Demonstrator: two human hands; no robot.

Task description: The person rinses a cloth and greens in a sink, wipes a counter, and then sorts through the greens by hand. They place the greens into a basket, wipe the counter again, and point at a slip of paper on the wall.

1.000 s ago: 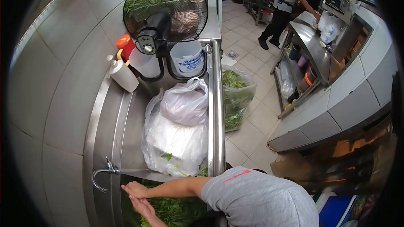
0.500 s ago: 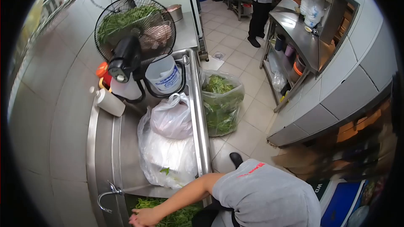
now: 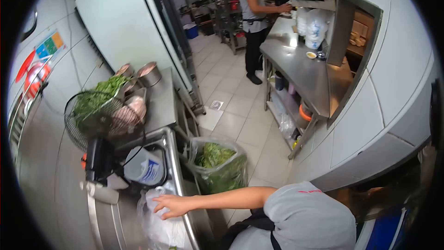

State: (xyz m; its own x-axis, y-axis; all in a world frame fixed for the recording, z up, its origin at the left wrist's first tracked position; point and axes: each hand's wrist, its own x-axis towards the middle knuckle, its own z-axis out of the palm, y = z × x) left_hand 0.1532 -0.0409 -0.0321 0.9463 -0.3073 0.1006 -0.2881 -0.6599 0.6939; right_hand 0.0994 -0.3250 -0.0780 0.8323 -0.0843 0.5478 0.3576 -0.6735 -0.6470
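My right hand reaches across the sink rim from the right, palm down, over a knotted plastic bag. Its fingers are spread and lie right at the bag's upper part, partly covering it. Below it in the view, more clear plastic with something white inside lies in the steel sink. My left hand is out of view.
A black fan and a white bucket stand at the sink's far end. Leafy greens and pots sit beyond. A bag of greens stands on the floor. A co-worker stands at the steel counter.
My right hand has moved from the greens at the near end up to the knotted bag. The view has shifted, showing more of the kitchen ahead.
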